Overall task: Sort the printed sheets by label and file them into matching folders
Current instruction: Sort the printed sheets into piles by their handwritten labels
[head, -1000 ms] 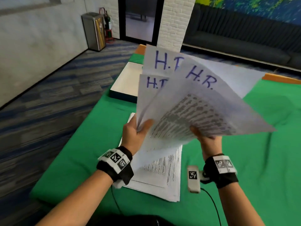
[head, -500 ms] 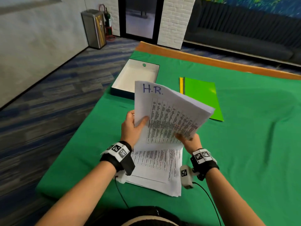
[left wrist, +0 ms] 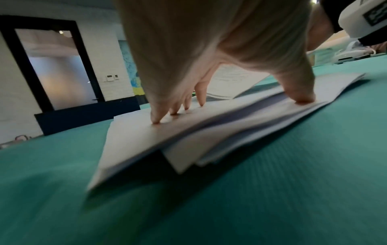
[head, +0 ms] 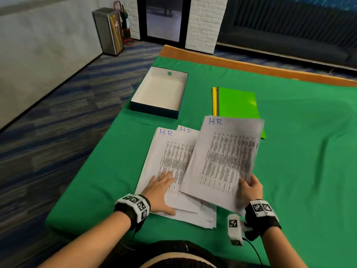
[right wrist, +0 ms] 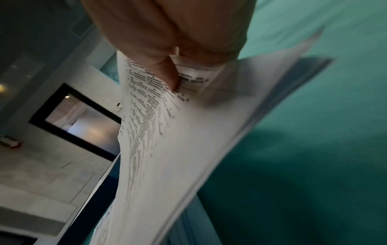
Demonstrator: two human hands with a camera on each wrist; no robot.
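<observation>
We see a green cloth covering the table, with an open white box at its far left and, right of the box, a green folder lying on a yellow one. Nearer us than the box lies a pile of printed sheets marked "H.R.", overlapped on its right by a raised bundle of sheets. Our left hand presses spread, straight fingers flat on the pile, while our right hand pinches the bundle's near corner.
</observation>
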